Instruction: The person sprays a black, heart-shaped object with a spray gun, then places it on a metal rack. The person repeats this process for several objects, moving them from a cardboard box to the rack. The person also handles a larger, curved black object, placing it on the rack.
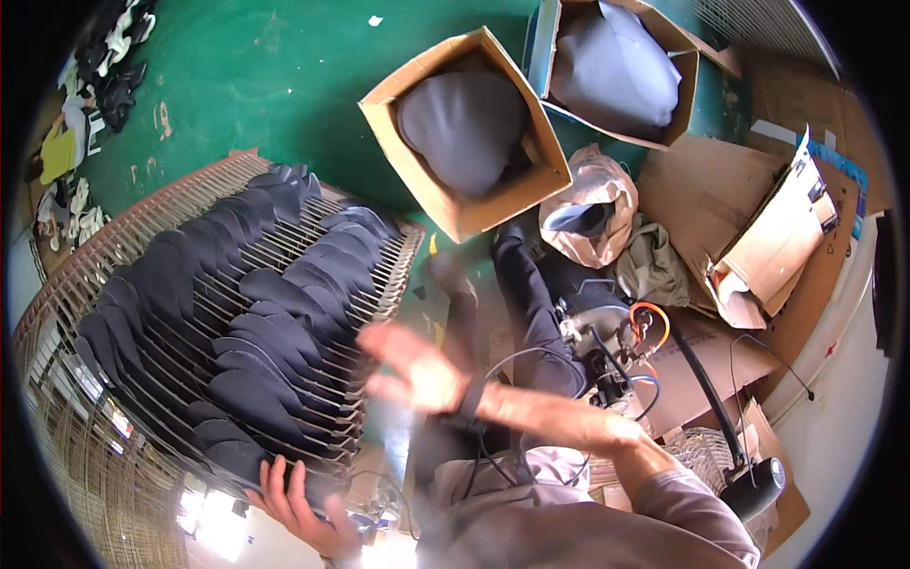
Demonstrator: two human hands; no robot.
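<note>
Rows of black curved, sheet-like pieces (275, 332) stand overlapping in a slatted rack (379, 303) at my left. My left hand (303, 512) is at the rack's near end, its fingers bent against a black piece (232, 457) there; the thumb is hidden. Over the rack's right edge is my right hand (412, 368), smeared by motion. Its thumb and fingers look apart, with nothing seen in them. A dark band (468, 398) circles the right wrist.
Two cardboard boxes (412, 175) (687, 104) with dark, smooth contents stand on the green floor (256, 85). A machine with hoses (607, 332) is right of my legs, near a pinkish bag (592, 242). Flattened cardboard (716, 194) leans at the right. Shoes (114, 76) lie far left.
</note>
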